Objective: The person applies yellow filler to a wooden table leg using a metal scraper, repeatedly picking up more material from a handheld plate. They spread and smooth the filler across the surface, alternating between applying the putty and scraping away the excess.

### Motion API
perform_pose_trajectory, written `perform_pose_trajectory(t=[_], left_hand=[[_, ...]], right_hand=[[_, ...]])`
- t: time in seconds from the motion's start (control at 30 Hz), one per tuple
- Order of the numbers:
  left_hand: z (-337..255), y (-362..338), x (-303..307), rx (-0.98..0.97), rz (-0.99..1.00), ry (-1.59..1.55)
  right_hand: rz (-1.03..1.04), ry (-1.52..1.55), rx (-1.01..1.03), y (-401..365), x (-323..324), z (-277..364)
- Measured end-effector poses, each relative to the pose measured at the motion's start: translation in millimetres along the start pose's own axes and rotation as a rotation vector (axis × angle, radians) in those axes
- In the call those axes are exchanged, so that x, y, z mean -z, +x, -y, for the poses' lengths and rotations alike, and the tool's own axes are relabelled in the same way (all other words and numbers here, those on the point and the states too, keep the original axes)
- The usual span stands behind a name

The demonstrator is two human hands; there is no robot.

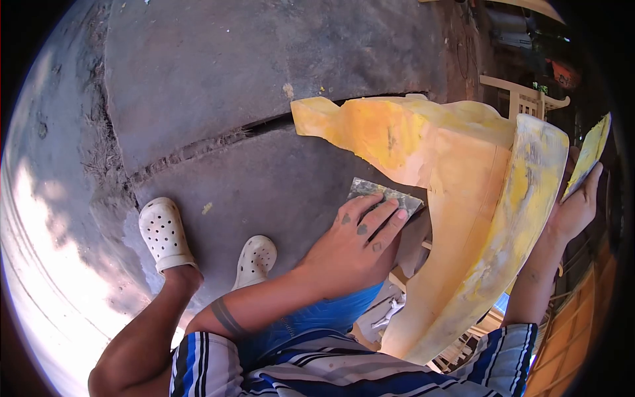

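Note:
My left hand (370,228) grips a thin, dark grey rectangular plate (360,188) with pale specks, fingers lying over its face. It is just left of a large curved wooden piece (473,172), apart from its edge. Yellow, putty-like smears cover the narrow arm of the wood and its long curved rim (529,192). Beyond that rim, at the far right, my right hand (579,208) holds a flat plate smeared with yellow (591,153), tilted upright. Part of my right hand and wrist is hidden behind the rim.
Dark concrete floor (218,159) with a long crack stretches to the left and top. My feet in white clogs (163,228) rest on it. A pale wooden chair part (526,96) stands at the upper right. More wooden frames (572,331) lie at the lower right.

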State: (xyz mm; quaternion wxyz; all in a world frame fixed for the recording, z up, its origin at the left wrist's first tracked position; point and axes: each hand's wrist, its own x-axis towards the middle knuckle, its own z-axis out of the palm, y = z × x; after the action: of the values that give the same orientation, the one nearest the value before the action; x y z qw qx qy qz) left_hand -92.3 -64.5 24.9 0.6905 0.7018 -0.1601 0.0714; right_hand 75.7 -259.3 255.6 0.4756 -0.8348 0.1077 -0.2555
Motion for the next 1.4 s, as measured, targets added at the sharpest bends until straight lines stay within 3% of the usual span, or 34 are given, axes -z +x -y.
perform_pose_trajectory(t=[0.03, 0.1, 0.17, 0.2, 0.27, 0.37, 0.53, 0.67, 0.7, 0.8, 0.9, 1.03, 1.13, 1.17, 1.27, 1.4], left_hand=[[7, -6, 9, -0.042, -0.003, 0.01], [25, 3, 26, 0.113, -0.135, -0.019], [50, 30, 50, 0.406, -0.181, -0.212], [60, 40, 55, 0.434, -0.195, -0.223], [66, 47, 48, 0.571, -0.079, -0.491], [45, 48, 40, 0.651, -0.111, -0.598], [5, 38, 6, 0.414, -0.24, -0.234], [-23, 24, 18, 0.357, -0.054, -0.455], [-26, 19, 23, 0.365, 0.036, -0.488], [9, 17, 32, 0.392, -0.186, -0.302], [42, 26, 27, 0.682, -0.192, -0.487], [-5, 25, 1, 0.431, -0.26, -0.256], [6, 6, 20, 0.393, -0.157, -0.341], [12, 9, 25, 0.527, -0.2, -0.363], [44, 13, 8, 0.642, -0.268, -0.465], [-4, 26, -18, 0.453, -0.267, -0.122]], right_hand=[[0.091, 0.092, -0.05, 5, 10, -5], [0.031, 0.134, -0.038, 5, 12, -7], [0.036, 0.162, -0.057, 4, 14, -4], [0.039, 0.177, -0.052, 6, 12, -5], [0.04, 0.19, -0.039, 6, 10, -5], [-0.047, 0.039, 0.047, -4, 2, -3], [0.009, -0.191, 0.125, -7, 0, 7], [0.009, -0.331, 0.156, -11, -5, 11], [-0.017, -0.33, 0.151, -12, -7, 11], [-0.109, -0.382, 0.146, -18, -17, 13], [-0.066, -0.467, 0.18, -19, -15, 15], [-0.02, -0.456, 0.196, -9, -5, 14], [-0.028, -0.711, 0.284, -14, -8, 14], [-0.019, -0.798, 0.317, -14, -7, 15], [-0.013, -0.705, 0.334, -17, -13, 20], [0.024, -0.352, 0.268, -31, -40, 25]])
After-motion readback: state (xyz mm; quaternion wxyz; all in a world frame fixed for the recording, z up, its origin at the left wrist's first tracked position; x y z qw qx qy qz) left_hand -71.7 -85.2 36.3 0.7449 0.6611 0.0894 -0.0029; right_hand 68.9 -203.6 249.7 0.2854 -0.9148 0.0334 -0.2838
